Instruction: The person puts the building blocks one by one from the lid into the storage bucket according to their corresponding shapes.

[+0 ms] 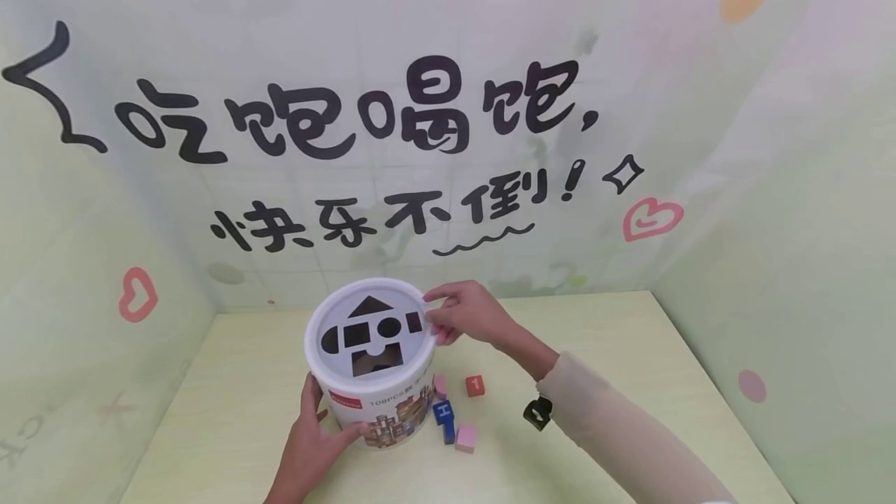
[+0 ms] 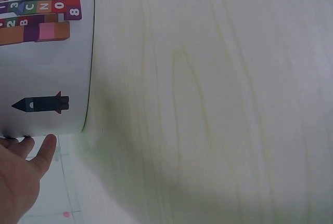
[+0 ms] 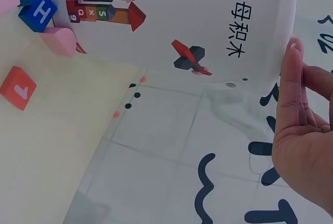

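Note:
A white toy-block bucket (image 1: pixel 381 411) with printed block pictures stands on the table, its lid (image 1: pixel 336 364) on top, pierced with shaped holes. My left hand (image 1: pixel 311 438) holds the bucket low on its left side, thumb across the front; the left wrist view shows that hand (image 2: pixel 23 177) against the printed wall. At the lid's right rim, my right hand (image 1: pixel 472 316) pinches the edge between thumb and fingers. In the right wrist view the fingertips of this hand (image 3: pixel 302 125) lie right at the rim.
Right of the bucket lie loose blocks: a red cube (image 1: pixel 475 386) marked 1, a blue block (image 1: pixel 443 412) marked H, a pink block (image 1: pixel 465 438) and a rounded pink one (image 1: pixel 439 387). Behind the table (image 1: pixel 560 426) rises a wall (image 1: pixel 392 37) with black lettering.

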A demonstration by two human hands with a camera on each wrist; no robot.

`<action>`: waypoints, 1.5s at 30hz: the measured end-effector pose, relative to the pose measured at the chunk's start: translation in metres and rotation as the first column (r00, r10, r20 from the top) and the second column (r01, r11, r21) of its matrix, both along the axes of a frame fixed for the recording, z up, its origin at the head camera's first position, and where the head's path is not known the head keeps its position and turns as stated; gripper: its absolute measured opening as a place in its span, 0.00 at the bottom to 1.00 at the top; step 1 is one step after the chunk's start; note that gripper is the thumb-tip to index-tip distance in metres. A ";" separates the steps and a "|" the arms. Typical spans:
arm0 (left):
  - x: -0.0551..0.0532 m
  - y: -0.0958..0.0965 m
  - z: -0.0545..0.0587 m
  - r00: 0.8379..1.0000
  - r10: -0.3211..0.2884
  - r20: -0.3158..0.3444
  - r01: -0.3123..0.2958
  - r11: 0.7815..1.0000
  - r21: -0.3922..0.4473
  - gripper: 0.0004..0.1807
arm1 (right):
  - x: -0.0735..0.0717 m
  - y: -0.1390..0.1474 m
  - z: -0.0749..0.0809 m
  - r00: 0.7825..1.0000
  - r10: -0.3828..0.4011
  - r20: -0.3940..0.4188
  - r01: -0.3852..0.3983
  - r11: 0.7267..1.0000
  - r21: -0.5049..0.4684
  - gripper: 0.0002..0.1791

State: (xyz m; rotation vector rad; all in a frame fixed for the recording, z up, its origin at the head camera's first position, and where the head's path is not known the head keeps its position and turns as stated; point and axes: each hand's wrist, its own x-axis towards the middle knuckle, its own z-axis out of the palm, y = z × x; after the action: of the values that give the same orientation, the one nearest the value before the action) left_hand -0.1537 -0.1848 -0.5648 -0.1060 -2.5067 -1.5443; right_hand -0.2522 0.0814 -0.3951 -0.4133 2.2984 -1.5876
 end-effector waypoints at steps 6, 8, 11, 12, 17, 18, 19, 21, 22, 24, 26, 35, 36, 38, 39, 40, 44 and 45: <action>-0.001 -0.001 0.000 1.000 -0.001 0.021 0.001 1.000 0.012 0.63 | 0.000 0.017 -0.006 1.000 -0.029 0.004 0.029 1.000 -0.002 0.18; -0.001 -0.001 0.000 1.000 0.000 0.028 0.000 1.000 0.011 0.63 | 0.000 0.021 -0.010 0.999 -0.033 0.014 0.033 0.999 -0.001 0.18; -0.001 -0.001 0.000 1.000 0.002 0.030 -0.002 1.000 0.010 0.64 | 0.000 0.025 -0.015 0.999 -0.040 0.030 0.040 0.999 0.006 0.18; -0.001 -0.001 -0.001 1.000 0.002 0.030 -0.002 1.000 0.009 0.64 | 0.001 0.026 -0.017 0.998 -0.042 0.035 0.042 0.999 0.009 0.18; -0.001 -0.002 -0.001 0.999 0.005 0.035 -0.006 1.000 0.013 0.64 | 0.002 0.028 -0.032 0.998 -0.043 0.050 0.042 0.999 0.018 0.19; -0.001 -0.002 -0.001 0.999 0.004 0.033 -0.005 1.000 0.015 0.64 | 0.002 0.028 -0.035 0.998 -0.044 0.054 0.043 0.999 0.017 0.19; 0.000 -0.002 -0.001 0.999 0.001 0.032 -0.002 1.000 0.017 0.64 | 0.002 0.029 -0.039 0.997 -0.044 0.057 0.043 0.999 0.016 0.19; 0.000 -0.002 -0.001 1.000 -0.003 0.027 0.003 1.000 0.024 0.63 | 0.003 0.030 -0.047 0.997 -0.046 0.066 0.045 0.999 0.016 0.19; 0.000 -0.002 -0.001 1.000 -0.005 0.025 0.004 1.000 0.026 0.63 | 0.003 0.030 -0.051 0.997 -0.046 0.069 0.045 0.999 0.017 0.20; 0.000 -0.002 0.000 1.000 -0.008 0.024 0.008 1.000 0.029 0.63 | 0.003 0.031 -0.061 0.996 -0.046 0.073 0.045 0.999 0.019 0.20; 0.000 -0.002 0.000 1.000 -0.008 0.023 0.007 1.000 0.028 0.63 | 0.005 0.031 -0.071 0.996 -0.041 0.074 0.039 0.999 0.024 0.20; 0.000 -0.001 0.000 1.000 -0.003 0.023 0.002 1.000 0.017 0.63 | 0.007 0.033 -0.103 0.997 -0.006 0.078 0.004 1.000 0.028 0.22; 0.000 -0.001 0.000 1.000 0.000 0.023 0.000 1.000 0.014 0.63 | 0.007 0.033 -0.106 0.997 -0.006 0.077 0.003 1.000 0.030 0.21; 0.000 -0.001 0.000 1.000 0.000 0.019 0.000 1.000 0.013 0.63 | 0.006 0.033 -0.112 0.997 -0.002 0.073 0.000 0.999 0.035 0.21; 0.000 -0.001 0.000 1.000 -0.001 0.019 0.000 1.000 0.015 0.63 | 0.006 0.032 -0.115 0.997 -0.002 0.080 -0.001 0.999 0.037 0.22; 0.000 -0.001 0.000 1.000 0.000 0.020 0.000 1.000 0.014 0.63 | 0.006 0.032 -0.119 0.996 -0.001 0.086 -0.003 0.999 0.038 0.22; 0.000 -0.002 0.000 1.000 -0.006 0.030 0.006 1.000 0.021 0.63 | 0.008 0.030 -0.132 0.993 -0.009 0.118 0.005 1.000 0.031 0.24; 0.000 -0.002 0.000 1.000 -0.007 0.030 0.007 1.000 0.023 0.63 | 0.008 0.029 -0.135 0.991 -0.012 0.130 0.009 1.000 0.026 0.24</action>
State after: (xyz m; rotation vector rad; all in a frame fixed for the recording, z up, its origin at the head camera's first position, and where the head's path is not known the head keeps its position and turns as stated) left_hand -0.1541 -0.1865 -0.5649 -0.0885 -2.5138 -1.5885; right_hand -0.2439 0.1103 -0.5300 -0.2829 2.2237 -1.5409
